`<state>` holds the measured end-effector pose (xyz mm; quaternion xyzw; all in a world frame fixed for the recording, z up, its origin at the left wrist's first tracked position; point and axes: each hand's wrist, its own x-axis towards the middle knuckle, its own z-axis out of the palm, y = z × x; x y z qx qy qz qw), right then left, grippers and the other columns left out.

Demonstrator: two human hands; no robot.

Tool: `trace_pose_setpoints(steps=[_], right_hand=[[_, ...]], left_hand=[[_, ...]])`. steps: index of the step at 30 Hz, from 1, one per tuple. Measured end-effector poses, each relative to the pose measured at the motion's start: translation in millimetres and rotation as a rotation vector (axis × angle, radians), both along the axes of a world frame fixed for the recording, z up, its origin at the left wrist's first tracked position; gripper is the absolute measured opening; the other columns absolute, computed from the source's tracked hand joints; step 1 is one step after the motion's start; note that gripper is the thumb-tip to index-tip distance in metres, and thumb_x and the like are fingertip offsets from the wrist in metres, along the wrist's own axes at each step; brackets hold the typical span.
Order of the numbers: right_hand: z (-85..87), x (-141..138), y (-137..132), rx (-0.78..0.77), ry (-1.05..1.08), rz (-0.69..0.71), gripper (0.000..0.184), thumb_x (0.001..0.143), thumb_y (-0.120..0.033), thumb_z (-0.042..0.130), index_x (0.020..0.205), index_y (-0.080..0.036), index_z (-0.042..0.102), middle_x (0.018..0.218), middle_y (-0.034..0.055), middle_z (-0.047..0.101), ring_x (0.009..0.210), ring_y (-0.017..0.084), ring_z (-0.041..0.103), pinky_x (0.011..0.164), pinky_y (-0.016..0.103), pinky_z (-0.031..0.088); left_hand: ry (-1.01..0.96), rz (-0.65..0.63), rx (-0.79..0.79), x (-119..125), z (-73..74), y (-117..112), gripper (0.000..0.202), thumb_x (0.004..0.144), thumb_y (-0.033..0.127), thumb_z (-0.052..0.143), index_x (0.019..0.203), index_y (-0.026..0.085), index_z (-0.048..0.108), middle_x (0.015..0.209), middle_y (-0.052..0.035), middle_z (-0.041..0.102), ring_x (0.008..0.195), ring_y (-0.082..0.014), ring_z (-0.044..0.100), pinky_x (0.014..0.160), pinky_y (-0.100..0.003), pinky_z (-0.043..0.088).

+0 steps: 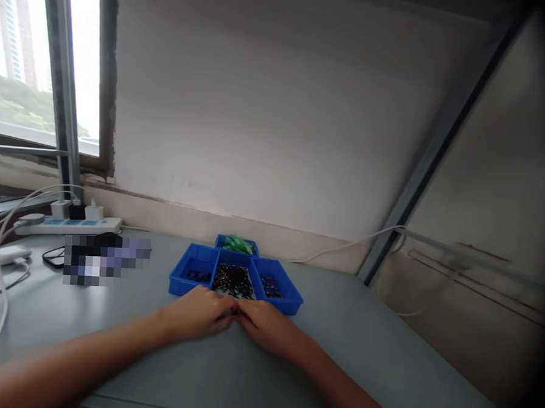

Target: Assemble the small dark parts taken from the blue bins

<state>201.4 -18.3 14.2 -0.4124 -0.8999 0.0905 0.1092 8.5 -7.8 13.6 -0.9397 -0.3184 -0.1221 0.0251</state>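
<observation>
My left hand [199,311] and my right hand [265,325] meet fingertip to fingertip just in front of the blue bins. Both are closed in a pinch, and whatever sits between the fingers is too small or hidden to name. Right behind them lies a pile of small dark parts [234,279] in the middle bin. The left blue bin [180,282] holds some dark pieces near its front. Small dark and shiny pieces also lie in the right blue bin [290,305]. At the back, a smaller blue bin [219,239] contains green plastic wrapping [238,244].
A white power strip [111,225] with plugs and white cables stands at the back left. Nearer are a white device [9,255] and a blurred-out patch [107,259]. A grey metal post [420,169] rises at the right edge of the grey table [330,329].
</observation>
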Motion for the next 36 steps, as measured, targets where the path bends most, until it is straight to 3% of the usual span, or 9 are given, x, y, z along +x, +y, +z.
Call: trace_pose_setpoints(steps=[7, 16, 23, 36], right_hand=[[-1.7, 0.8, 0.3, 0.014, -0.019, 0.002, 0.019, 0.090, -0.020, 0.038, 0.090, -0.017, 0.057, 0.088, 0.0056, 0.065, 0.078, 0.018, 0.060, 0.066, 0.024, 0.038], [6.5, -0.6, -5.0, 0.074, -0.116, -0.053, 0.020, 0.092, -0.026, 0.039, 0.085, -0.017, 0.055, 0.077, 0.0033, 0.063, 0.066, 0.015, 0.057, 0.056, 0.023, 0.030], [5.2, -0.5, -3.9, 0.127, -0.108, -0.003, 0.022, 0.093, -0.028, 0.039, 0.081, -0.018, 0.055, 0.076, 0.0021, 0.063, 0.067, 0.014, 0.056, 0.056, 0.023, 0.029], [2.6, 1.6, 0.8, 0.096, -0.140, 0.043, 0.019, 0.089, -0.023, 0.044, 0.077, -0.017, 0.058, 0.076, 0.0017, 0.064, 0.068, 0.014, 0.057, 0.058, 0.022, 0.032]], left_hand=[[-0.015, -0.043, -0.013, -0.5, 2.3, -1.6, 0.013, 0.089, 0.027, 0.046, 0.089, 0.018, 0.056, 0.075, -0.0021, 0.066, 0.068, -0.0180, 0.063, 0.061, -0.024, 0.046], [0.107, 0.060, 0.084, -1.4, 1.8, -0.6, 0.015, 0.085, 0.026, 0.045, 0.086, 0.017, 0.057, 0.070, -0.0050, 0.066, 0.065, -0.0231, 0.065, 0.059, -0.029, 0.049], [0.148, 0.049, 0.062, 2.1, -2.7, -4.6, 0.019, 0.083, 0.028, 0.045, 0.078, 0.018, 0.061, 0.070, -0.0068, 0.067, 0.061, -0.0238, 0.065, 0.058, -0.031, 0.049], [0.121, 0.061, 0.089, 0.9, 2.6, -5.6, 0.016, 0.081, 0.028, 0.046, 0.080, 0.018, 0.058, 0.065, -0.0047, 0.065, 0.059, -0.0239, 0.064, 0.055, -0.030, 0.047]])
